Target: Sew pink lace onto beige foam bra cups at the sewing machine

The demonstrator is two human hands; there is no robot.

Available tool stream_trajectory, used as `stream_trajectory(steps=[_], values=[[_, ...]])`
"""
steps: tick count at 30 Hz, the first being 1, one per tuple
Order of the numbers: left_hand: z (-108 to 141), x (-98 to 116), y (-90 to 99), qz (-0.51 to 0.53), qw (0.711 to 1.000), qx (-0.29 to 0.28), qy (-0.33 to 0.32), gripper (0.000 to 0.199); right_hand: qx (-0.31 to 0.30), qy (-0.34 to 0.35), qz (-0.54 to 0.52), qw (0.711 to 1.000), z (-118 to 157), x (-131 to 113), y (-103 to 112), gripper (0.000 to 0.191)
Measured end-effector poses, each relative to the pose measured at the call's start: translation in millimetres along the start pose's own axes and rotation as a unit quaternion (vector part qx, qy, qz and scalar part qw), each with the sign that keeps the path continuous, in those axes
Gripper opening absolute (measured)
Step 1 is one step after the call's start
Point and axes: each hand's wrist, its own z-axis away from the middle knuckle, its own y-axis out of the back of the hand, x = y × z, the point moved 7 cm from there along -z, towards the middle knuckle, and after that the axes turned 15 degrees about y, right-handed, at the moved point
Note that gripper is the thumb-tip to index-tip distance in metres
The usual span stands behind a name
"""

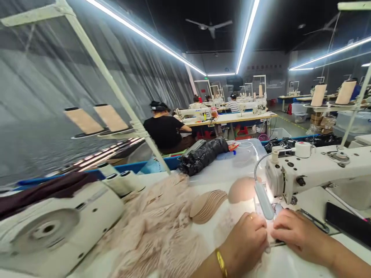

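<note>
My left hand [246, 239], with a gold bracelet and a ring, is closed beside the needle area of a white sewing machine [321, 166]. Its fingers pinch pale sheer fabric [227, 224], which spreads to the left over the table. Close by on the right, my right hand [298, 235] has its fingers curled and pressed down; what they hold is hidden. A small grey lamp [264, 200] lights the spot between both hands. Left of them lie a fanned stack of beige bra cups [208, 206] and a beige rounded cup piece [242, 190].
Crumpled beige fabric [156, 227] covers the table's left part, next to another machine head [55, 227] and thread cones [116, 181]. A black plastic bundle [203, 154] lies behind. At right is a dark phone [348, 224]. A person in black [164, 131] sits ahead.
</note>
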Motion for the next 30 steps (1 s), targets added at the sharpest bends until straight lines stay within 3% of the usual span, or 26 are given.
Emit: stream_trajectory(steps=[6, 24, 30], values=[[2, 2, -8.5, -0.018, 1.000, -0.007, 0.009, 0.020, -0.081, 0.005, -0.028, 0.996, 8, -5, -3, 0.032], [1, 9, 0.3, 0.017, 0.999, 0.026, -0.015, 0.014, -0.080, -0.004, -0.090, 0.993, 10, -9, 1, 0.034], [4, 9, 2.8, 0.035, 0.996, 0.077, -0.006, 0.013, -0.069, -0.065, -0.085, 0.992, 16, 4, -5, 0.045]])
